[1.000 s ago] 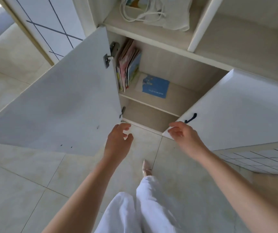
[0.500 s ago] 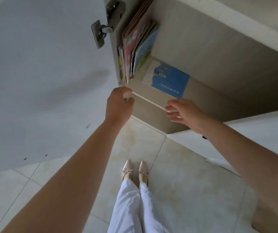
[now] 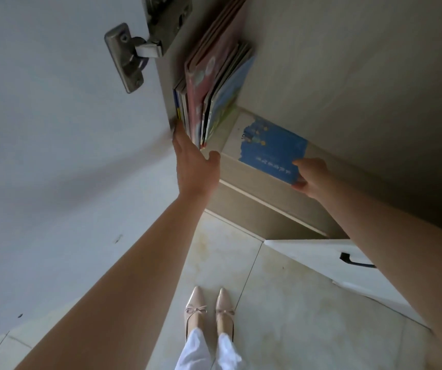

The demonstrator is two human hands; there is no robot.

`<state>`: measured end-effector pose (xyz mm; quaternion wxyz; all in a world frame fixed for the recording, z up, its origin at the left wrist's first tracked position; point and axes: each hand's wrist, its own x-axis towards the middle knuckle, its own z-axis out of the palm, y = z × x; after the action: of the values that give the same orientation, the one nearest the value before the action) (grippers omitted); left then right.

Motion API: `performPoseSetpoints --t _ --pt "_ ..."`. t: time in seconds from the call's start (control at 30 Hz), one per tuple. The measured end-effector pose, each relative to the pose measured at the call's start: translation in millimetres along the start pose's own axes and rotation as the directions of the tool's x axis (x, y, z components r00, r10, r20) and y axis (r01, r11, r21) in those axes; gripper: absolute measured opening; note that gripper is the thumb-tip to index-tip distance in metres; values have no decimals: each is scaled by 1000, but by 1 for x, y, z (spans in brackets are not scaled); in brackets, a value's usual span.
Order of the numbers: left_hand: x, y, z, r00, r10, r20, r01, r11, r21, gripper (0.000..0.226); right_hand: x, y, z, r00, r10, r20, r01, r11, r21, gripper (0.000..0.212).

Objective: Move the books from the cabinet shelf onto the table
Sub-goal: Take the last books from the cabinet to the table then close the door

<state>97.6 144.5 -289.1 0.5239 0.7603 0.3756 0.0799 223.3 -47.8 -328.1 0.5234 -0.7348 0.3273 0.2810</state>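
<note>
With the left hand [image 3: 194, 161] flat against the upright books [image 3: 211, 94] and the right hand [image 3: 309, 177] pinching the blue book [image 3: 273, 149], the unsupported stack could topple.

pale tiled floor [image 3: 294, 303] below white cabinet doors [image 3: 54, 156].

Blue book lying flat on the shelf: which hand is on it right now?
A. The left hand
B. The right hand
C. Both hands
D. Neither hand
B. The right hand pinches the near corner of the blue book, thumb on its cover, while the left hand reaches with straight fingers to the upright books at the shelf's left end.
</note>
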Motion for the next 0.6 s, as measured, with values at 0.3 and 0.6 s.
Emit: performPoseSetpoints --t 0.3,0.6 --pt "9 -10 12 996 56 -73 -62 995 -73 81 20 9 8 998 -1 57 -7 990 139 20" --pt "19 -10 9 994 91 -56 -90 996 7 68 -1 -15 38 981 -184 66 188 981 -52 21"
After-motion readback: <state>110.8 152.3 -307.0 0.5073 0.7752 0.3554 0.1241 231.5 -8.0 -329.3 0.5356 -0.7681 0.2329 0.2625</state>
